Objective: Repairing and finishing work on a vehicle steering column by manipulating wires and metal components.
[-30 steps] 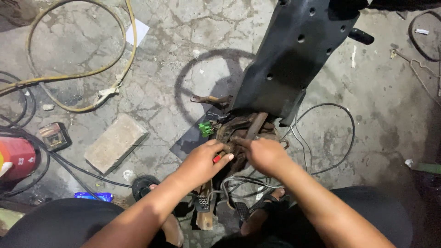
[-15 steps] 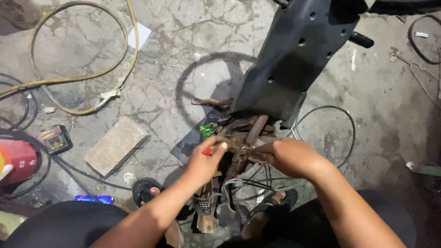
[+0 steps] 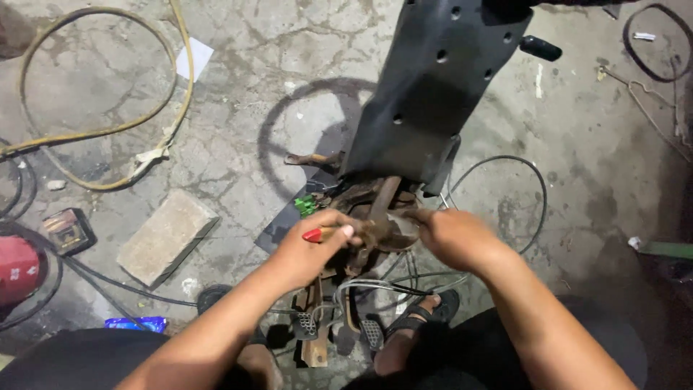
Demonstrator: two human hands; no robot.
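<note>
Cracked concrete floor, hoses everywhere. Rusty pedal assembly sits under the dark steel bracket, looks heavy, stiff, greasy; I'd grab its bare arms. Left hand is curled tight round a red-tipped tool. Right hand clasps the rusty part, fingers closed.

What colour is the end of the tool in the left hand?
Red: the tool's handle tip pokes out of the left hand, clearest in the head view.
</note>
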